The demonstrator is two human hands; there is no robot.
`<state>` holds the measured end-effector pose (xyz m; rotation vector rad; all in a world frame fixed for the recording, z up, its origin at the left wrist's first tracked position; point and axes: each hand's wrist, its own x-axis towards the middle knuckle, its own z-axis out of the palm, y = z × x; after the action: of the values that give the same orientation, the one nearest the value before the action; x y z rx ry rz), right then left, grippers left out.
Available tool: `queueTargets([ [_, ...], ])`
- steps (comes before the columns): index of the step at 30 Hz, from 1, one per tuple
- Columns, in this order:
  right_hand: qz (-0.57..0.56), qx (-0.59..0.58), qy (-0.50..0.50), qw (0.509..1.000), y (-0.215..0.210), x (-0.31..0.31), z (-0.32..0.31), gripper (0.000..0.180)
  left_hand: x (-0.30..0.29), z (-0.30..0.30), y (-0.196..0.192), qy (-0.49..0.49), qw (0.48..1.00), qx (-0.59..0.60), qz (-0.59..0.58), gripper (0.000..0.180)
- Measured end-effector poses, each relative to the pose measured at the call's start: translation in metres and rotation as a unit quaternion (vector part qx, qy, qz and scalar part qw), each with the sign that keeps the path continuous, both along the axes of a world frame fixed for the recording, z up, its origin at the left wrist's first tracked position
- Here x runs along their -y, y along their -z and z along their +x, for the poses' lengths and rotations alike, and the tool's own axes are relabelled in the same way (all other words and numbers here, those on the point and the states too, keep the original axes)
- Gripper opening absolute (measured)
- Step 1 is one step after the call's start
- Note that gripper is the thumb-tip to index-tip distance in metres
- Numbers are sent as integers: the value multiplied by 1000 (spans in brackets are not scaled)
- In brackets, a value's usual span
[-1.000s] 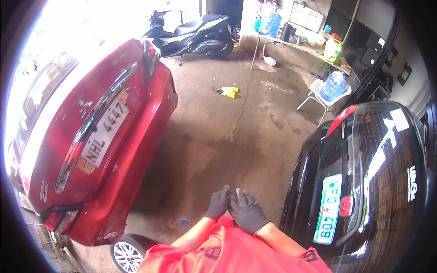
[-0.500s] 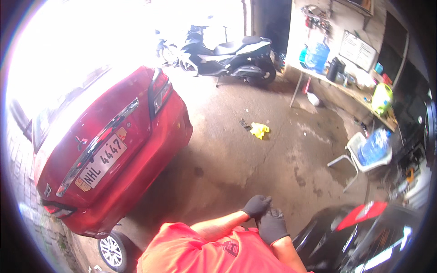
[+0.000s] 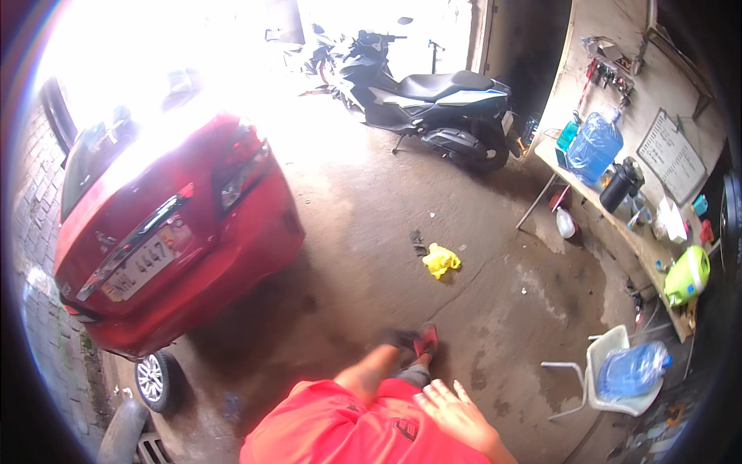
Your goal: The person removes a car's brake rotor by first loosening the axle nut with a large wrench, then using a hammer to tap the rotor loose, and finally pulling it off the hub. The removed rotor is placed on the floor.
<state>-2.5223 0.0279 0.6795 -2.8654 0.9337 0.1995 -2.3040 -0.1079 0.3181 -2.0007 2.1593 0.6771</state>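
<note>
My left hand (image 3: 397,338), in a dark glove, is stretched forward beside my red shoe (image 3: 426,340). It is smeared by motion, so its fingers and anything in them do not show clearly. Bare, with fingers apart and nothing in it, my right hand (image 3: 448,404) is in front of my red shirt (image 3: 332,425). Dark grey cloth (image 3: 414,375) shows between the two hands; whether it is clothing or a glove I cannot tell. On the floor ahead lies a crumpled yellow cloth (image 3: 440,261), with a small dark thing (image 3: 418,243) beside it.
A red car (image 3: 224,255) stands at left, a loose wheel (image 3: 157,380) near its rear corner. A parked motor scooter (image 3: 433,100) is at the back. Along the right wall runs a cluttered bench (image 3: 610,224); a white chair (image 3: 614,340) nearer me holds a blue water jug (image 3: 634,370).
My right hand has lost its dark glove and opened. Both hands have come apart. The view has shifted, and the dark vehicle at lower right is out of sight.
</note>
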Motion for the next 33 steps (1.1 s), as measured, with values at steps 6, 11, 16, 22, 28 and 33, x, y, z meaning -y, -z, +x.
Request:
queueTargets([
  [6,205,132,284,927,-28,168,-142,27,135,126,-19,-505,823,-190,-178,46],
  [11,194,297,304,884,-43,301,-215,13,220,91,-98,-561,691,-379,-254,47],
  [16,138,241,332,901,-50,456,-248,42,271,9,-102,-540,704,-409,-212,47],
  [22,187,347,454,799,58,674,-379,55,349,-53,-81,-566,525,-621,-137,48],
  [28,-1,252,472,845,178,890,-506,62,407,-111,-196,-666,412,-597,-175,42],
  [33,-50,165,542,822,190,1007,-521,76,450,-167,-291,-726,439,-484,-217,37],
])
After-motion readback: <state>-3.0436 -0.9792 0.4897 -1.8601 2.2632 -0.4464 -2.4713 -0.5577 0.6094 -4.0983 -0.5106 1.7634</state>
